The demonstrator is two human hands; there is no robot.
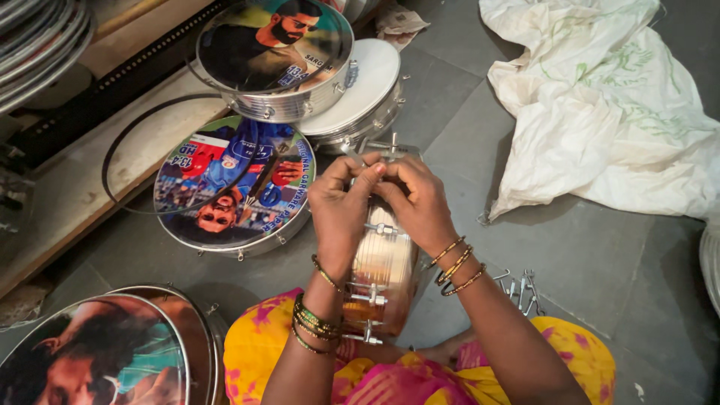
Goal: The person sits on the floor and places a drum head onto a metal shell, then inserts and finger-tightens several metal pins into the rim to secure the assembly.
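A shiny metal drum shell [381, 274] with tension bolts stands on edge between my knees, over yellow and pink cloth. My left hand [340, 208] and my right hand [417, 199] meet above its upper rim, fingertips pinched together on a small metal fitting [369, 162] at the top. Both wrists carry bangles. What exactly sits between the fingertips is mostly hidden by the fingers.
Finished drums with printed picture heads lie at left [235, 182], upper centre [274, 52] and lower left [97, 352]; a white-headed drum [360, 82] sits behind. A thin black hoop [120, 142] rests on a board. Loose metal hooks [519, 285] lie on the grey floor; a white sack [607, 105] at right.
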